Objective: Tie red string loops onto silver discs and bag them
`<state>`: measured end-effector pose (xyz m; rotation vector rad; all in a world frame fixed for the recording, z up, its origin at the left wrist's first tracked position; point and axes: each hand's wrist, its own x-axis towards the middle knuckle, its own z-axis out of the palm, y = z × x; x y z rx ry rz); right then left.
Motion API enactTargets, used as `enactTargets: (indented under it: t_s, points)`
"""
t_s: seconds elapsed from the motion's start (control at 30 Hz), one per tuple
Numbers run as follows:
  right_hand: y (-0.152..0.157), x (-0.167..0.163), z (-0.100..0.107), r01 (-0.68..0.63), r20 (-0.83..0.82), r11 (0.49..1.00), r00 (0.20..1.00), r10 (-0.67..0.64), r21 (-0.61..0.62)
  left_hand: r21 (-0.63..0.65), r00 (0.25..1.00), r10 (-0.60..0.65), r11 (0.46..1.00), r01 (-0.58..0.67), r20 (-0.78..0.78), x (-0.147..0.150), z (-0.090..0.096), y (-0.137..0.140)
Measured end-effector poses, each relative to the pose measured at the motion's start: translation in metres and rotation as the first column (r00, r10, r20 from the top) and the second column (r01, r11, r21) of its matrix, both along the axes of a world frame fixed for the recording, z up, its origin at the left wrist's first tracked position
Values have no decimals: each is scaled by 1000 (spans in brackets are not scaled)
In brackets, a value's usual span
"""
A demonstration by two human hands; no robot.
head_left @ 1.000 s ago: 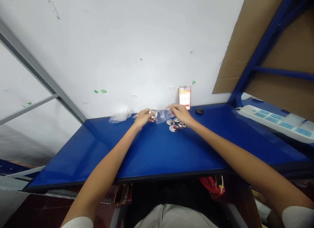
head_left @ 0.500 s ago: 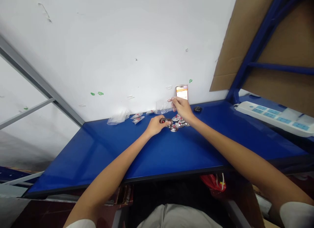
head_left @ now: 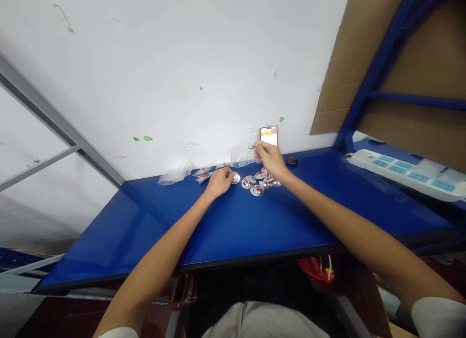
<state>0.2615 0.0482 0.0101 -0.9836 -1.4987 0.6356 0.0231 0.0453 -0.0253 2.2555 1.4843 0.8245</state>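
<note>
Between the thumb and fingers of my left hand is a shiny round metal disc with a raised middle, a finger cymbal by its look. My right hand pinches a clear plastic bag by its edge, holding it up near the wall. Under and in front of that hand lie several more finger cymbals with red straps, some overlapping. Small filled packets with red inside rest beyond my left hand.
A pile of clear bags lies by the wall at left. A phone leans on the wall behind my right hand, with a small black object beside it. A white power strip lies at the right of the blue table.
My left hand has moved left, away from the group of finger cymbals, with one in its fingers. My right hand stays in place with the plastic bag.
</note>
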Motion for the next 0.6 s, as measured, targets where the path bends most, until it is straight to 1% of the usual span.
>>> enactTargets:
  t_s: [0.03,0.1,0.17,0.23,0.33,0.4,0.5,0.53,0.6]
  points:
    - [0,0,0,1,0,1000,1000,-1,2,15,1000,22,1000,-22,15,0,0,0]
    - [1,0,0,4,-4,1000,1000,-4,9,103,999,45,994,-48,31,2,0,-2]
    - [1,0,1,11,1,1000,1000,-11,8,216,1000,17,976,-21,19,9,-3,-5]
    - [-1,-1,2,24,26,1000,999,-24,0,255,999,-32,966,35,-19,18,-7,-8]
    - [-3,-2,2,34,92,999,995,-33,-2,199,993,-90,975,102,-70,28,-12,-9]
    - [-5,-2,2,22,116,1000,993,-22,6,171,987,-154,972,160,-47,31,-12,-7]
    - [-6,-2,1,-3,111,999,994,-1,34,111,953,-297,951,289,56,26,-11,-2]
    - [-6,-2,0,-5,109,999,994,0,43,83,941,-324,945,317,97,23,-10,0]
    - [-4,-1,-1,0,101,999,995,-5,48,31,930,-312,950,312,195,15,-8,4]
